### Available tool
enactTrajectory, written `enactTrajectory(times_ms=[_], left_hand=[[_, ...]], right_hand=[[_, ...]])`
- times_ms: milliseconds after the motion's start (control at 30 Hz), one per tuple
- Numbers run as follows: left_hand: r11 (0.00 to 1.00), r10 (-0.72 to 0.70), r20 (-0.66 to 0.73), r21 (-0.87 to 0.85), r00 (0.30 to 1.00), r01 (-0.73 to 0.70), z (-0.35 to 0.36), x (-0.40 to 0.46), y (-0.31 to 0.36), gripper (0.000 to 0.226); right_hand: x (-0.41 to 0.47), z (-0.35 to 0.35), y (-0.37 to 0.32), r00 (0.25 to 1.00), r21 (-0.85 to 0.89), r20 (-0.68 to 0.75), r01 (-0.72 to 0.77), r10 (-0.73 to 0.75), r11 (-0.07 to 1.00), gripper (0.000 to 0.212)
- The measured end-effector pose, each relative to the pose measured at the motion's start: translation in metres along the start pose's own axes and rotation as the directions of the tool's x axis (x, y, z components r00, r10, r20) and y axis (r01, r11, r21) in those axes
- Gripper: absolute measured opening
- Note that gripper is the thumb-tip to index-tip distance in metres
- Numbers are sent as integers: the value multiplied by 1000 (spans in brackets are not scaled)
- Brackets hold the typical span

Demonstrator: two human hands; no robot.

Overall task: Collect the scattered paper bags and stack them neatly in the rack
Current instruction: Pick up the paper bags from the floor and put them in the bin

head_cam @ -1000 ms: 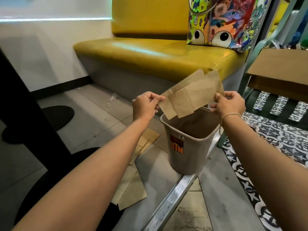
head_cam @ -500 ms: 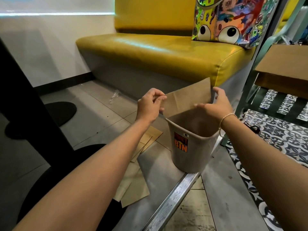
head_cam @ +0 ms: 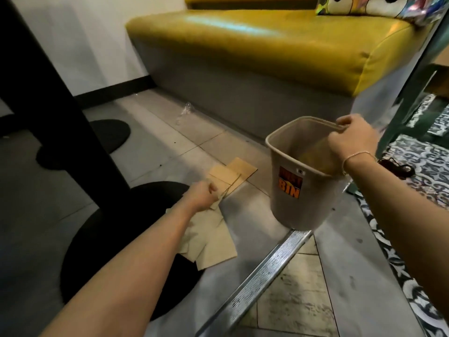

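Black table post (head_cam: pixel 43 98) far left, round black base (head_cam: pixel 116 239) on grey floor tiles (head_cam: pixel 155 147); brown paper bags (head_cam: pixel 211 242) scattered flat beside that base, more bags (head_cam: pixel 233 173) just beyond; left hand (head_cam: pixel 202 195) down on the pile, fingers curled, pinching one bag's edge; beige bin (head_cam: pixel 295 190) with orange "BIN" label right of the bags, tilted, brown paper (head_cam: pixel 315 154) lying inside; right hand (head_cam: pixel 352 139) gripping the bin's far rim, fingers hooked over it, bracelet (head_cam: pixel 356 155) at the wrist; yellow bench (head_cam: pixel 267 42) behind; patterned tiles (head_cam: pixel 418 166) far right.
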State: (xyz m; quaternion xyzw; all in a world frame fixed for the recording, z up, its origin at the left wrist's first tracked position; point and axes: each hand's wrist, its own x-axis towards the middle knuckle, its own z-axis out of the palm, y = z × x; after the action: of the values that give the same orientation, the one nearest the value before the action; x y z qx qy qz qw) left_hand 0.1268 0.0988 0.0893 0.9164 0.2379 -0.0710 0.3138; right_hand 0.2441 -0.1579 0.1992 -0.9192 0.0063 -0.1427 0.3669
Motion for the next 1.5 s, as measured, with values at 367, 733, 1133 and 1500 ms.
enactTrajectory(times_ms=[367, 733, 1133, 1500], left_hand=[[847, -249, 58, 496, 967, 189, 80, -24, -131, 45], [911, -171, -316, 311, 933, 272, 54, -34, -124, 28], [670, -141, -154, -742, 978, -21, 14, -27, -66, 41], [870, -155, 45, 480, 987, 114, 93, -30, -121, 70]], right_hand=[[-81, 81, -10, 837, -22, 200, 523, -509, 852, 28], [-117, 116, 10, 724, -45, 542, 532, -426, 846, 35], [-119, 118, -23, 597, 131, 743, 312, -302, 941, 48], [-102, 110, 6, 704, -94, 669, 400, -240, 912, 24]])
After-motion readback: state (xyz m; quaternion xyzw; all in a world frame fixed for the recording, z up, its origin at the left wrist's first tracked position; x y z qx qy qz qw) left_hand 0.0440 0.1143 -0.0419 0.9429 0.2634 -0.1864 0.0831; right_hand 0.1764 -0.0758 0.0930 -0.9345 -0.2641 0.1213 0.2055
